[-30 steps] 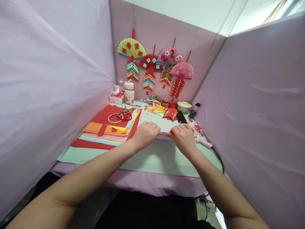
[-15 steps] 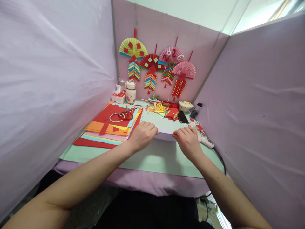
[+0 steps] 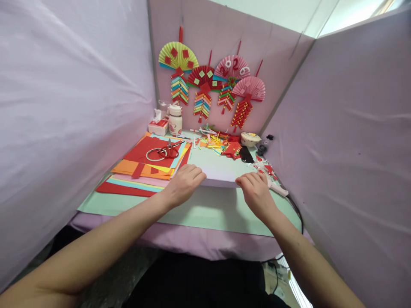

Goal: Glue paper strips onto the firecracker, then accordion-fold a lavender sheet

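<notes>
A pale lilac sheet of paper [image 3: 220, 182] is stretched between my two hands above the mint-green table mat [image 3: 199, 214]. Its near edge is bent down in a narrow strip. My left hand [image 3: 185, 184] pinches the sheet's left end, thumb and fingers pressed together. At the right end, my right hand [image 3: 255, 188] pinches it in the same way. Left of my left hand, red-handled scissors [image 3: 168, 150] lie on a stack of coloured paper [image 3: 138, 149]. Parts of the sheet under my fingers are hidden.
Paper scraps [image 3: 215, 141] lie at the back beside a lidded bowl [image 3: 250, 139]. A bottle [image 3: 175, 120] and tissue box [image 3: 158, 127] stand at the back left. A white-handled tool [image 3: 278, 188] with a cord lies at right. Paper fan ornaments [image 3: 201, 77] hang on the back wall.
My left hand has slid left along the sheet and my right hand slightly right, so more of the paper shows between them. The view has shifted a little.
</notes>
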{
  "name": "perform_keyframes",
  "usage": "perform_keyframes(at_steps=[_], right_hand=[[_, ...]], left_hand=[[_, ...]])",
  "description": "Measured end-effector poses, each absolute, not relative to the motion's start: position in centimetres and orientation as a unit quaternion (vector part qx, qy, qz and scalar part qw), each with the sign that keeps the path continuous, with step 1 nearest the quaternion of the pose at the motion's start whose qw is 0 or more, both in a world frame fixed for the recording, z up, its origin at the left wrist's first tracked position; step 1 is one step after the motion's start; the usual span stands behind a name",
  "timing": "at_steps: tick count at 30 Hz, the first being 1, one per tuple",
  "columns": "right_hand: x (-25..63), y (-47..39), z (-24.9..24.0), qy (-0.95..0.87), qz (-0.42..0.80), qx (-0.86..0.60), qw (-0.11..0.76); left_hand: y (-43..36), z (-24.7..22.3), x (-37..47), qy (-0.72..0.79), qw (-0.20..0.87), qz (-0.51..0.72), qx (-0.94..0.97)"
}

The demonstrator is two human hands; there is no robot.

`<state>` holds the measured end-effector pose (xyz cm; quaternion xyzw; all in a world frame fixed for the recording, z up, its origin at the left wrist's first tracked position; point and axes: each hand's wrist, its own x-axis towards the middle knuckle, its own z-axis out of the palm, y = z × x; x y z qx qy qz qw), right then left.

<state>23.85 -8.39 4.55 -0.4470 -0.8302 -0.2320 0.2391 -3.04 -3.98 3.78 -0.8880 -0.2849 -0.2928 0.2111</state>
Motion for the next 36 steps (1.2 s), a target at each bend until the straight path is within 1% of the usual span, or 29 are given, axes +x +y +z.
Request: perform_keyframes(at_steps=[10, 17, 25, 31, 34, 36], right_hand=[[25.6, -8.9, 4.4, -0.813, -0.255, -0.445, 0.275], [26.1, -9.6, 3.4, -0.831, -0.22, -0.452, 0.24], [26.4, -10.5, 2.9, -0.812, -0.252, -0.471, 0.234], [26.5, -10.7, 2.0, -0.809, -0.236, -0.485, 0.235], [27.9, -10.8, 1.1, -0.795, -0.231, -0.513, 0.228], [28.6, -11.3, 0.5, -0.752, -0.244, -0.558, 0.253]], left_hand=[[-4.0, 2.3, -4.9, -0.315, 0.204, -0.309, -0.874], [-4.3, 1.4, -5.8, -0.313, 0.185, -0.315, -0.877], [-5.0, 0.7, -6.3, -0.293, 0.181, -0.322, -0.882], [-5.7, -0.4, -6.1, -0.306, 0.18, -0.317, -0.879], [-6.1, -1.5, -5.9, -0.322, 0.173, -0.313, -0.877], [-6.5, -2.3, -5.6, -0.346, 0.167, -0.321, -0.866]])
